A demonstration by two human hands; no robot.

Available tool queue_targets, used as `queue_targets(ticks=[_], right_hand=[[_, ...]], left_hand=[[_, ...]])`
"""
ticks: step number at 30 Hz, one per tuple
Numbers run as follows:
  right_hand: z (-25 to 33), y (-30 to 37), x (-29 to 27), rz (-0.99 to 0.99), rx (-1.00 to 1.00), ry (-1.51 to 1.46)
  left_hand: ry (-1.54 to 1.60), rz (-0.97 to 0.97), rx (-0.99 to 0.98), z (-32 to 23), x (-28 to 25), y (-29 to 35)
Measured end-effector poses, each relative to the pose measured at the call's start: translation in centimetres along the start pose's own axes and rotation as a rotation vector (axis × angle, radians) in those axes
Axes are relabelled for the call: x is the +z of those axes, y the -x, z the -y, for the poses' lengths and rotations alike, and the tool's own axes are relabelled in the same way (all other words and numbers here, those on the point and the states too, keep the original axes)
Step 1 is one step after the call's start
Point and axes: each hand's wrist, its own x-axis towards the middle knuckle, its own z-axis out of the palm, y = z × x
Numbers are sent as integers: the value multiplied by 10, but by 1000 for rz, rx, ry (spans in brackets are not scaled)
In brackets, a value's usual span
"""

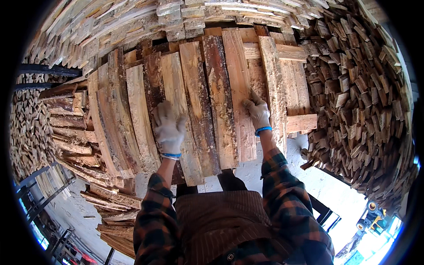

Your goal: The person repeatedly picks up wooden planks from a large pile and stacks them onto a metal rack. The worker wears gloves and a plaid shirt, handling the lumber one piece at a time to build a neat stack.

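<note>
Rough-sawn wooden boards lie side by side across a stack in front of me, some with dark bark along their edges. My left hand (169, 128), in a white knit glove with a blue cuff, rests flat with fingers spread on a pale board (176, 88) and the dark-edged board (154, 79) left of it. My right hand (259, 114), gloved alike, is at the right edge of a reddish-brown board (236, 75). Its thumb lies on the board's face, and its other fingers reach into the gap beside it, partly hidden. A narrow pale board (272, 84) lies just right of that hand.
Crosswise boards (301, 123) show under the layer on the right. Tall piles of short wood pieces (353, 97) rise at the right, with another heap (31, 128) at far left. Stacked planks (110, 31) stand behind. Slabs (117, 216) lie low at left. A yellow vehicle (375, 221) is at lower right.
</note>
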Motion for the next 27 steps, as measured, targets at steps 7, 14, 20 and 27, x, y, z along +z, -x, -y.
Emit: queue_targets(ticks=[7, 14, 20, 27], right_hand=[[5, -7, 7, 80, 72, -18], [16, 6, -4, 65, 68, -56], [-3, -1, 2, 84, 41, -83], [1, -19, -13, 113, 6, 16]], left_hand=[[-199, 40, 173, -10, -19, 1], [998, 177, -1208, -25, -111, 179], [1755, 29, -1612, -54, -67, 202], [1801, 145, -1032, 3, 18, 210]])
